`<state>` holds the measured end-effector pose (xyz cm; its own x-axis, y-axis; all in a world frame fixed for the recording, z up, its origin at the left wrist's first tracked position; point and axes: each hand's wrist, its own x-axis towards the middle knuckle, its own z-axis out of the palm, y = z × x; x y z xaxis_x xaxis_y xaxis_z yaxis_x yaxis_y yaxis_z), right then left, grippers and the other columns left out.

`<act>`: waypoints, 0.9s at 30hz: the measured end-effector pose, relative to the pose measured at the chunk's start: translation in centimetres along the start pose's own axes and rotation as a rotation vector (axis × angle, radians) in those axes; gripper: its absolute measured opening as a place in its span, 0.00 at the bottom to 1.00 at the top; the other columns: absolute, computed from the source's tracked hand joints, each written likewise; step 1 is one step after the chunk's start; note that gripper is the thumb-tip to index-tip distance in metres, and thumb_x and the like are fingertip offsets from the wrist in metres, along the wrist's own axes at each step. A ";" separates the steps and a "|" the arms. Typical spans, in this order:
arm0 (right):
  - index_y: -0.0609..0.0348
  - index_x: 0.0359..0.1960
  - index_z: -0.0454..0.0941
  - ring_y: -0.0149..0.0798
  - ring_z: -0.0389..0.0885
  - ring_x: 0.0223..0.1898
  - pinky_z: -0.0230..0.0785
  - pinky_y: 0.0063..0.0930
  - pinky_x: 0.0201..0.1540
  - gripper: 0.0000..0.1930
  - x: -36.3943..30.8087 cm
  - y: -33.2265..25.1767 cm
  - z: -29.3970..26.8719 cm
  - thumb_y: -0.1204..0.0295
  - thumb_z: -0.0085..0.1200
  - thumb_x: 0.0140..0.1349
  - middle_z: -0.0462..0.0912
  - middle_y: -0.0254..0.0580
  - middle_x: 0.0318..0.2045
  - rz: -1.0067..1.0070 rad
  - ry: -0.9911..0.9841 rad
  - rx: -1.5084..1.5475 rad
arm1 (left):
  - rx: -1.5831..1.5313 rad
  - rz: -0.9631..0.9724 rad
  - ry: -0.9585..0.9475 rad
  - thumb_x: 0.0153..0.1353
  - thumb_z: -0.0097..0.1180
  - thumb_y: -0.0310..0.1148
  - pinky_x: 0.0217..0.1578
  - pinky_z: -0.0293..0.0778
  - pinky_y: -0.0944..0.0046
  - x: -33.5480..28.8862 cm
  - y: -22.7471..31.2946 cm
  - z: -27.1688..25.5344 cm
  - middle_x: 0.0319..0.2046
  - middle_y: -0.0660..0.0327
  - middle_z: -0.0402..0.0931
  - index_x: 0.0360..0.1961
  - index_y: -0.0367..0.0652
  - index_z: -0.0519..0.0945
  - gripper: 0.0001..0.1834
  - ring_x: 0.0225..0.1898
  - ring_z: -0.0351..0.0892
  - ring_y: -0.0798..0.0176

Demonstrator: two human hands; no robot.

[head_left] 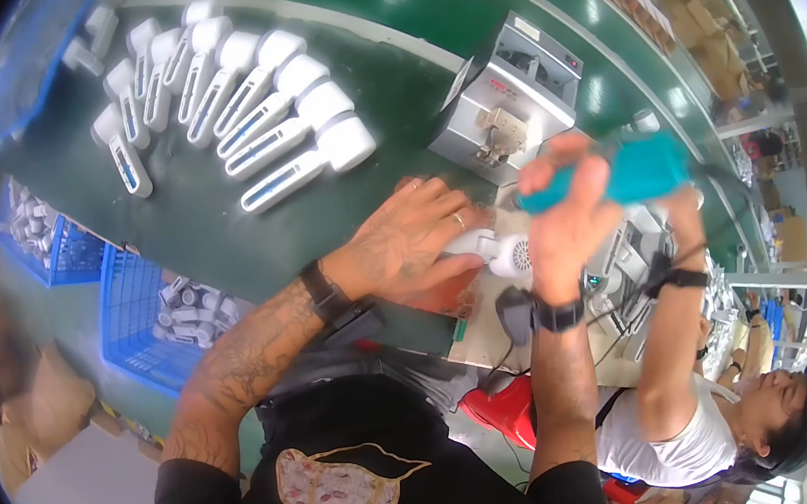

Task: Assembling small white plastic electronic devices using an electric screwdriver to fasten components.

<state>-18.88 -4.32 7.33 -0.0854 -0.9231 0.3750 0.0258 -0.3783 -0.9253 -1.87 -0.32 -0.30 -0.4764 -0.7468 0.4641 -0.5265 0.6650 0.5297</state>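
My left hand [417, 235], a ring on one finger, is closed on a small white handheld device with a round slotted grille [510, 256] at one end. The fingers hide most of its body. My right hand [571, 206] is raised just right of the device and smeared by motion. Its fingers are wrapped round a teal, rounded tool [640, 169], whose working end cannot be made out. Beyond my left hand, several white handheld devices [284, 178] with long slotted handles and thick round heads lie fanned out on the dark green tabletop [208, 216].
A grey metal machine [506, 103] stands beyond my hands. At the left, blue crates [120, 322] hold white and grey parts [194, 313]. A co-worker [676, 420] sits close on the right, a forearm [681, 339] raised near the teal tool. Cables and grey parts lie between us.
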 end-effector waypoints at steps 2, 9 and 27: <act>0.67 0.46 0.75 0.36 0.75 0.26 0.70 0.32 0.32 0.29 -1.2 -0.3 -1.3 0.45 0.52 0.74 0.75 0.39 0.24 0.014 -0.029 0.041 | -0.026 0.015 -0.051 0.66 0.60 0.49 0.53 0.67 0.50 0.3 0.0 -0.1 0.44 0.59 0.73 0.59 0.49 0.77 0.25 0.48 0.71 0.52; 0.68 0.47 0.72 0.37 0.74 0.26 0.68 0.32 0.32 0.30 -2.4 0.0 -2.1 0.45 0.53 0.74 0.72 0.40 0.23 0.003 -0.028 0.021 | -0.011 -0.006 -0.026 0.66 0.60 0.49 0.52 0.67 0.51 0.0 0.0 -0.1 0.44 0.58 0.74 0.59 0.50 0.77 0.24 0.47 0.71 0.51; 0.63 0.39 0.69 0.37 0.73 0.25 0.69 0.33 0.29 0.25 -2.7 1.6 -1.7 0.48 0.52 0.75 0.71 0.39 0.22 0.005 -0.106 0.065 | 0.040 -0.002 -0.031 0.66 0.60 0.49 0.52 0.67 0.49 0.1 0.0 0.6 0.45 0.58 0.74 0.59 0.48 0.76 0.25 0.48 0.72 0.51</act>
<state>-20.35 -2.33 4.77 0.0208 -0.9258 0.3774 0.0909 -0.3741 -0.9229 -2.31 -0.35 -0.68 -0.4965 -0.7476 0.4411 -0.5549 0.6641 0.5011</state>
